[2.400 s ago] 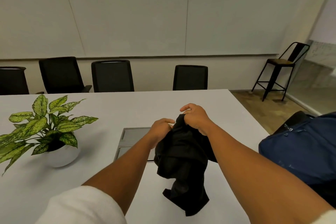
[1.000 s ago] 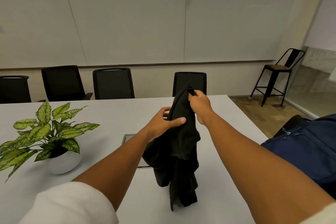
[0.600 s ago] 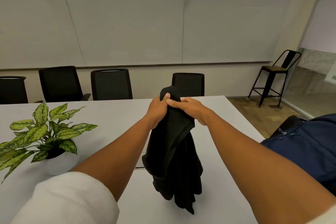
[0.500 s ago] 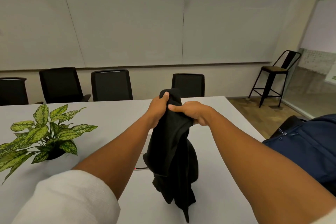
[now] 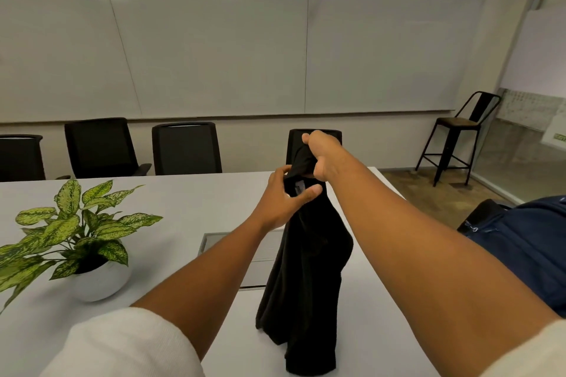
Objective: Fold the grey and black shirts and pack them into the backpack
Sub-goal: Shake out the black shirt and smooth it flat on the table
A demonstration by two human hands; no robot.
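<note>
The black shirt (image 5: 306,278) hangs bunched above the white table (image 5: 183,202), its lower end trailing on the tabletop. My right hand (image 5: 321,159) grips its top end, raised highest. Just below, my left hand (image 5: 284,196) pinches the cloth near a small grey label, thumb across the front. The dark blue backpack (image 5: 526,242) sits at the right edge of the view. No grey shirt is in view.
A potted plant (image 5: 73,242) in a white bowl stands on the table's left side. A grey cable hatch (image 5: 232,248) lies in the table's middle, behind the shirt. Black chairs (image 5: 183,147) line the far side; a tall metal stool (image 5: 459,135) stands at the right wall.
My right hand has lifted the shirt's top end higher. My left hand has slid down from the top and now pinches the cloth near the label.
</note>
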